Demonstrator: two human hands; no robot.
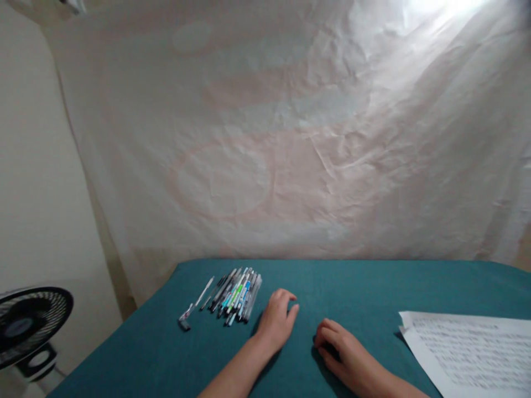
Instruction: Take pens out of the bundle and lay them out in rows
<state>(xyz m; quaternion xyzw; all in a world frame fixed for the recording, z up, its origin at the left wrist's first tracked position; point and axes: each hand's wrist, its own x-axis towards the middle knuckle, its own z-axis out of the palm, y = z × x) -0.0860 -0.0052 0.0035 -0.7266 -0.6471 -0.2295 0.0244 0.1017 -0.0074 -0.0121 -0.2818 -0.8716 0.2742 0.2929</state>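
My left hand is over the middle of the green-covered table, its fingers bent and the thumb apart from them. Nothing shows between them. Just left of it lies a loose bundle of pens, mostly black, grey and white, with some green and blue barrels. My right hand rests nearer the front edge, fingers loosely curled with a gap to the thumb and no object visible in it. Beyond the bundle's left side lies a single clear pen, with a small dark item by its lower end.
Sheets of paper covered in handwriting-like lines lie at the right of the table. A black fan stands off the left edge. Behind the table hangs a pale, wrinkled sheet.
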